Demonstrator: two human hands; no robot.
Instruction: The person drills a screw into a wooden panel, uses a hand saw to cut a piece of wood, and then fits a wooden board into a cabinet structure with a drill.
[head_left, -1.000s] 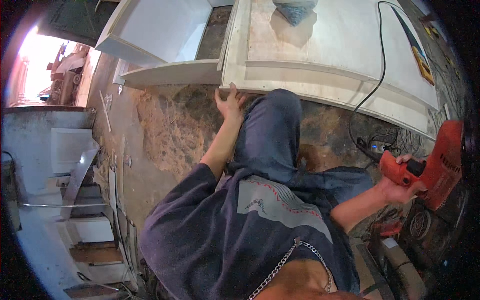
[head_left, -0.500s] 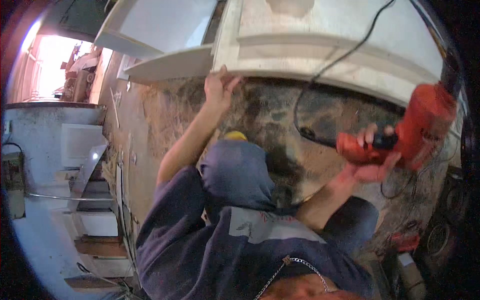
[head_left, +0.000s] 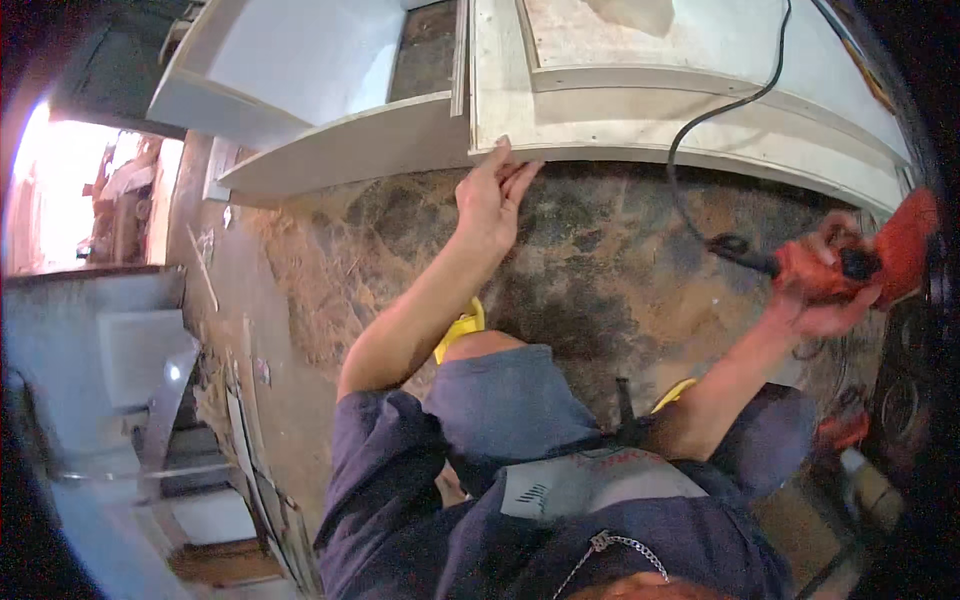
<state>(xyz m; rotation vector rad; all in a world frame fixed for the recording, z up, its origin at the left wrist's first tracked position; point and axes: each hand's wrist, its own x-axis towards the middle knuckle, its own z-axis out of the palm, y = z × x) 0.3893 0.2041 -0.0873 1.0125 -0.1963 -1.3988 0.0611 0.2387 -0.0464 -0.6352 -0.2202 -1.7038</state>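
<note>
My left hand (head_left: 487, 200) is raised to the lower edge of a pale wooden cabinet frame (head_left: 600, 125). Its fingers are partly stretched and apart, the tips touching the frame's edge. Off to the right, my right hand (head_left: 835, 280) is wrapped round the handle of a red corded power tool (head_left: 905, 245). The tool is blurred and its far end runs into the dark rim, so its exact kind does not show. From the back of its handle a black cord (head_left: 690, 130) loops up across the cabinet frame.
A white open cabinet box (head_left: 300, 60) stands at the upper left, beside the frame. Stained floor (head_left: 600, 260) lies between my arms and the cabinets. Boards and scraps (head_left: 215, 520) are stacked at the lower left. Another red object (head_left: 845, 430) lies at the right.
My view has shifted, so the cabinets sit differently in the picture. The right hand has carried the red tool outward to the right. The left hand remains at the frame's edge.
</note>
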